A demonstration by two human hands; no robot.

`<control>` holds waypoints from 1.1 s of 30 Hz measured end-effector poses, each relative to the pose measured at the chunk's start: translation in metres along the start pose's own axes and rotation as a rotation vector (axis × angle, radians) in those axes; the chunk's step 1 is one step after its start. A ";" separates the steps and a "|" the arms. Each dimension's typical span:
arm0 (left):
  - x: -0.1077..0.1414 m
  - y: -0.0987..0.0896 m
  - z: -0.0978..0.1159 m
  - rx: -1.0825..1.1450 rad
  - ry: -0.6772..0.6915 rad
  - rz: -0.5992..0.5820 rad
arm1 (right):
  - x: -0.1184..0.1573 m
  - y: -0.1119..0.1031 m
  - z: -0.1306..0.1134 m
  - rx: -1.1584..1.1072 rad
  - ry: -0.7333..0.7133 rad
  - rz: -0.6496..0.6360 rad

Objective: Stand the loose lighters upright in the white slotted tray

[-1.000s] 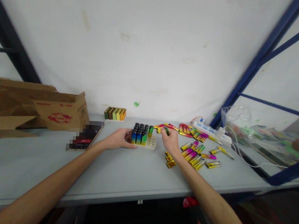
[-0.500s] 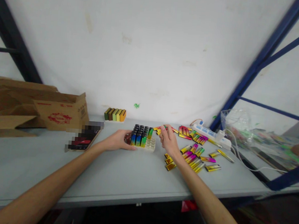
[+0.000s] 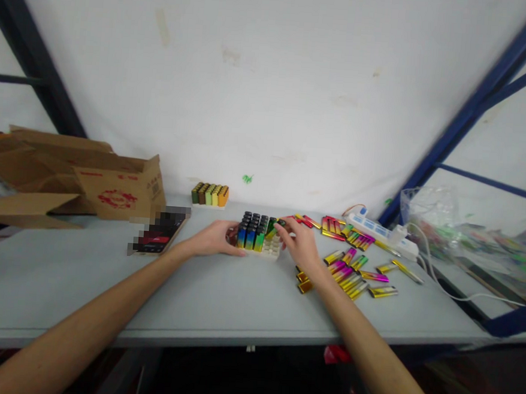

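Observation:
A white tray [image 3: 271, 253] stands on the table, its left part filled with upright black-topped lighters [image 3: 250, 235] in blue and green. My left hand [image 3: 217, 237] is wrapped round the tray's left end. At the right end, my right hand [image 3: 297, 238] pinches a green lighter [image 3: 280, 223], tilted over the tray's holes beside a standing green one. Loose shiny lighters [image 3: 345, 272] in gold, pink and green lie to the right of my right hand, partly hidden by my forearm.
A second filled tray [image 3: 210, 195] is by the wall. On the left are an open cardboard box [image 3: 123, 193] and a phone [image 3: 159, 232]. A power strip [image 3: 377, 232] with white cables, plastic bags [image 3: 428, 208] and a blue frame [image 3: 448, 126] are on the right.
My right hand has moved in to the tray's right end with the green lighter. The whole view has shifted slightly, while my left hand keeps its place at the tray.

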State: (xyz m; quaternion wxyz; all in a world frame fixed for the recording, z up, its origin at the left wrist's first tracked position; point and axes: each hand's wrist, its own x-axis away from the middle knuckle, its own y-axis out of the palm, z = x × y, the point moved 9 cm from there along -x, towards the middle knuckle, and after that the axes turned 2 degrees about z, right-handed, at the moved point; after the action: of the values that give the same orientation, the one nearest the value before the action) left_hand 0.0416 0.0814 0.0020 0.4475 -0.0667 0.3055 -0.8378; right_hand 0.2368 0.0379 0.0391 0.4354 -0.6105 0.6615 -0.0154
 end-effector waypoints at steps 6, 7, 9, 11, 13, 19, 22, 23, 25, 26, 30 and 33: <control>-0.001 -0.001 -0.004 -0.041 0.007 0.013 | -0.005 0.012 -0.002 0.256 -0.089 -0.091; -0.002 -0.001 -0.004 -0.049 0.007 0.015 | -0.006 0.014 -0.002 0.293 -0.093 -0.105; -0.002 -0.001 -0.004 -0.060 0.009 0.018 | -0.007 0.019 0.000 0.381 -0.092 -0.133; -0.002 -0.002 -0.005 -0.070 0.011 0.023 | -0.006 0.025 0.003 0.482 -0.067 -0.165; -0.003 -0.002 -0.005 -0.077 0.010 0.026 | -0.003 0.031 0.005 0.560 -0.041 -0.211; -0.004 -0.003 -0.007 -0.112 -0.006 0.031 | 0.002 -0.010 -0.002 0.499 -0.058 -0.117; -0.004 -0.005 -0.007 -0.147 -0.016 0.033 | 0.004 -0.071 0.023 0.545 0.076 -0.016; -0.004 -0.006 -0.007 -0.158 -0.022 0.034 | 0.007 -0.092 0.038 0.588 0.153 -0.018; -0.004 -0.006 -0.006 -0.169 -0.027 0.037 | 0.020 -0.134 0.070 0.686 0.301 -0.053; -0.004 -0.007 -0.005 -0.168 -0.027 0.038 | 0.028 -0.152 0.085 0.734 0.356 -0.091; -0.004 -0.005 -0.006 -0.164 -0.025 0.025 | 0.069 -0.202 0.132 0.856 0.564 -0.116; -0.005 -0.004 -0.009 -0.199 -0.031 0.010 | 0.088 -0.198 0.152 0.854 0.619 -0.151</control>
State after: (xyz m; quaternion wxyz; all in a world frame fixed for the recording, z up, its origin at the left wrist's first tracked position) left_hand 0.0384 0.0905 -0.0021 0.4476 -0.1222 0.3805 -0.8000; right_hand 0.4959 -0.0067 0.0052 0.4274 -0.3917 0.6481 -0.4939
